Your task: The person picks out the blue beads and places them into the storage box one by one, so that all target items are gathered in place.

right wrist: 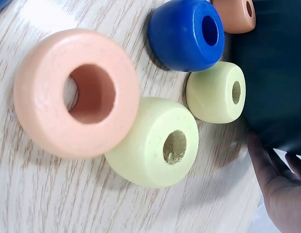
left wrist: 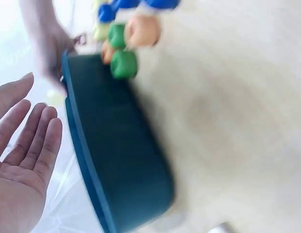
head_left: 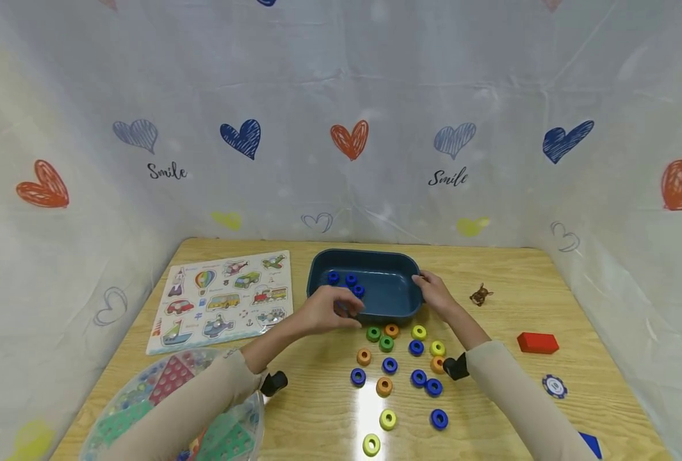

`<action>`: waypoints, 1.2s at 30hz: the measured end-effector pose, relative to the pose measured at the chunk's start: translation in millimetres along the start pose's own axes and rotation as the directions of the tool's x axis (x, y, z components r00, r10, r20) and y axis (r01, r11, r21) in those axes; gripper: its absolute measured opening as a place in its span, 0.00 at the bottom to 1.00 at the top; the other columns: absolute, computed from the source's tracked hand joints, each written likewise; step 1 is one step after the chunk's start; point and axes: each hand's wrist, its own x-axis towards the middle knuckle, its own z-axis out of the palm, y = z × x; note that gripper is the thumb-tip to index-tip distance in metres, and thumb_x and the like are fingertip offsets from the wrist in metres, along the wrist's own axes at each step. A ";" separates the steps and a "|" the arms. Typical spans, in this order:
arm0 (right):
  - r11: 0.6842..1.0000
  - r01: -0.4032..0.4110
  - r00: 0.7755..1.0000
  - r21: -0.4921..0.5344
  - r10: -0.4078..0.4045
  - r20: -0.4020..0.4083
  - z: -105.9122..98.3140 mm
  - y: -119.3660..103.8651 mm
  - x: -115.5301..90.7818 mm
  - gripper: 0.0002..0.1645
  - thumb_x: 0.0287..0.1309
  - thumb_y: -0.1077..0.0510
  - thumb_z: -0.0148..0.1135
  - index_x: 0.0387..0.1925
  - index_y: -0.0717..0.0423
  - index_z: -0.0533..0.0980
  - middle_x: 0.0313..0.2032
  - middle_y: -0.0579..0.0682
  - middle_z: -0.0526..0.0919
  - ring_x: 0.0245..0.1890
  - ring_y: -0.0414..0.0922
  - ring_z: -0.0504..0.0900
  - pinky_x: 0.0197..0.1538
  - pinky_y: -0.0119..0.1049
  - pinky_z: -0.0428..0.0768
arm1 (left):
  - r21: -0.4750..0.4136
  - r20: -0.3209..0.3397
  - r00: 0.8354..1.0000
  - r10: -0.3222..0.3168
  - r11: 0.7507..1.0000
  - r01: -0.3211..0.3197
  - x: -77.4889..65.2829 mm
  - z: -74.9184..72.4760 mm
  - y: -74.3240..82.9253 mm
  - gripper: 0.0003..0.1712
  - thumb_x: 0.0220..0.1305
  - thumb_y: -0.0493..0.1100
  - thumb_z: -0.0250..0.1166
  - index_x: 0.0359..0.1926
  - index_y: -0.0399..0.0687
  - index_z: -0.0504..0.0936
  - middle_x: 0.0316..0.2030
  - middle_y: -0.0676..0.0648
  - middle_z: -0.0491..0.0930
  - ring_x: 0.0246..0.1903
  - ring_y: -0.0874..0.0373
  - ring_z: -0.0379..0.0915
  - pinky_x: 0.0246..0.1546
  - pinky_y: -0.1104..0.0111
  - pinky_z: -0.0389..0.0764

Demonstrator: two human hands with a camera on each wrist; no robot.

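Note:
A dark teal plastic bin (head_left: 389, 296) sits at the back of the table, with several blue beads (head_left: 333, 277) inside at its left end. My right hand (head_left: 435, 294) grips the bin's right end, thumb at the rim and fingers against the outer wall. At the near left rim hovers my left hand (head_left: 330, 310); in the left wrist view its palm (left wrist: 17, 189) holds nothing and the fingers are loosely extended. In front of the bin lie scattered beads: green (head_left: 373, 333), orange (head_left: 384, 386), yellow (head_left: 387, 420) and blue (head_left: 439, 419).
A vehicle picture puzzle board (head_left: 202, 333) lies left of the bin. Below it, under my left forearm, is a round clear container (head_left: 254, 416) with colored pieces. At right are a small brown figurine (head_left: 481, 294), a red block (head_left: 538, 342), a poker chip (head_left: 554, 386) and a blue piece (head_left: 591, 443).

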 end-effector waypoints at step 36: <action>1.000 -0.003 1.000 -0.010 0.003 -0.025 -2.3 3.8 2.9 0.29 0.72 0.54 0.38 0.66 0.70 0.55 0.58 0.68 0.65 0.53 0.58 0.71 0.49 0.44 0.76 | -0.002 0.279 0.960 0.002 1.000 -0.001 -43.4 64.1 -18.0 0.18 0.42 0.24 0.71 0.38 0.38 0.83 0.34 0.52 0.77 0.34 0.67 0.76 0.34 0.77 0.79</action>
